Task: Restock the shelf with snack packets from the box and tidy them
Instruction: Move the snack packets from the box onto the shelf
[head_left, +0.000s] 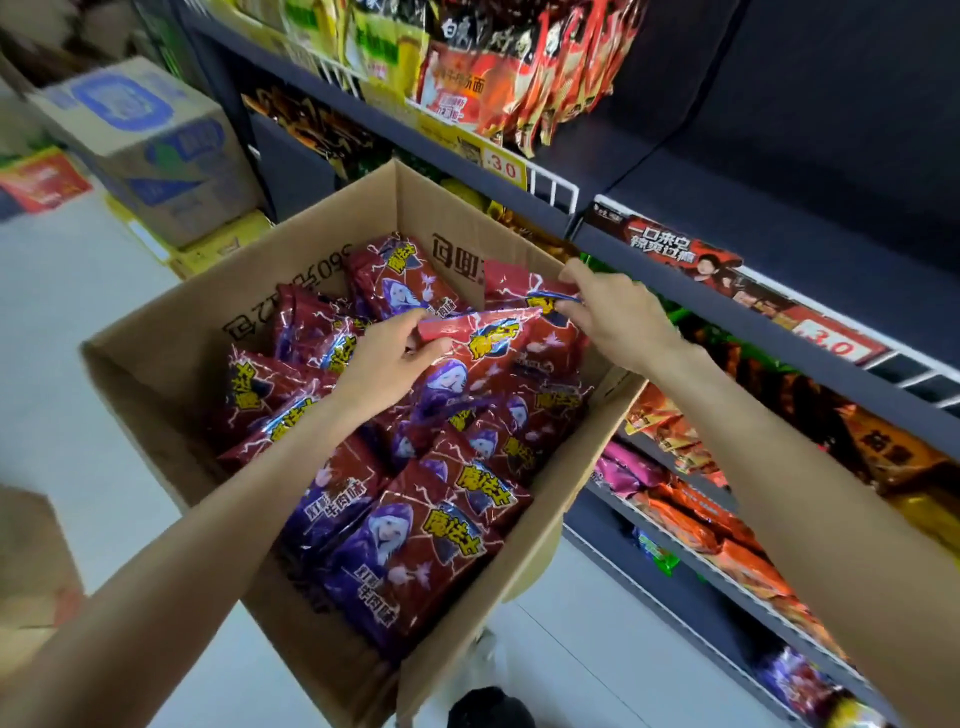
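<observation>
Both forearms reach over open cardboard box (156, 374) on floor beside shelf (675, 306). Left hand (387, 358) grips top edge of red snack packet (483, 353) above heap inside box. Right hand (618, 317) pinches second packet (519, 293) near far box wall.

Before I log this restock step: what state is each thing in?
cardboard box: open, nearly full
snack packets: loose in box
left hand: gripping a lifted packet
right hand: pinching another packet
shelf: partly stocked
</observation>
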